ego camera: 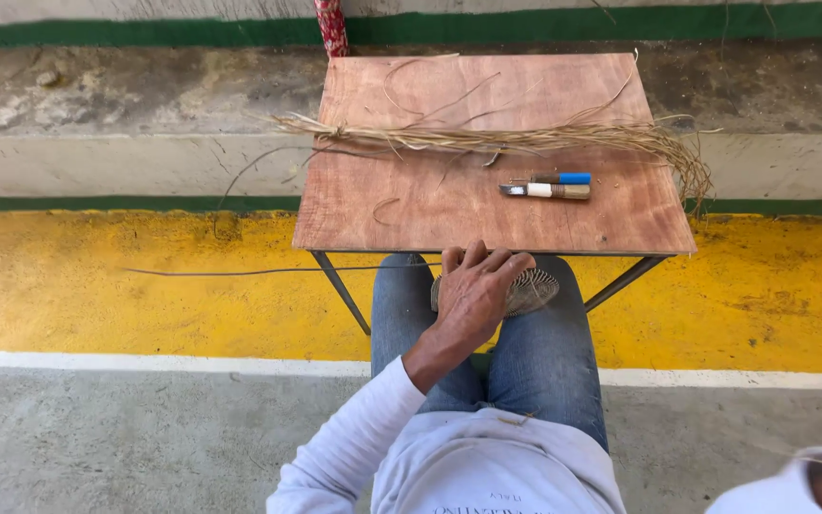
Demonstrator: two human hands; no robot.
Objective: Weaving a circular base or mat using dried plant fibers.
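Left hand [476, 290] rests, fingers spread, on woven disc [533, 290] on lap.

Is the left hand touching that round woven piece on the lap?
Touching. The head view shows the left hand lying palm down on the round woven piece, fingers spread over its top, no gap between them.

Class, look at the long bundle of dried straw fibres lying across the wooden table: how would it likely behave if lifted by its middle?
The straw bundle is thin and long, so it would probably droop at both ends. It seems tied near one end only; the loose far end, spilling over the table edge, would likely splay and shed strands. It looks very light.
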